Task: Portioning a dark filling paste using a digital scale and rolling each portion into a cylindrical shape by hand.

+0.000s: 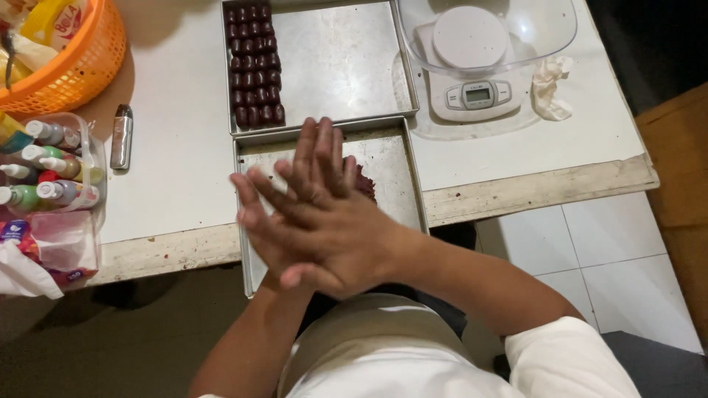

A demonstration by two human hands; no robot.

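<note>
Three columns of small dark brown rolled pieces (255, 65) already stand in neat rows along the left side of the far metal tray (346, 66), roughly a dozen deep, and the rest of that tray is bare metal, so by the look of it well under half of it is filled. On the near tray (391, 169), which touches the far one edge to edge, a lump of dark reddish-brown mixture (364, 182) shows just past the fingertips, which suggests stock is left to shape. Over the near tray the right hand (324, 236) lies flat across the left hand (313, 166), palms pressed together with fingers stretched out and crossed; a piece may be between them, but the palms hide whatever is there, so that cannot be told. Behind the trays a white kitchen scale (472, 92) carries a clear bowl (546, 29), with a crumpled tissue (552, 88) beside it. At the left stand an orange basket (81, 66), a tub of small colouring bottles (44, 166) and a lighter (122, 136).
</note>
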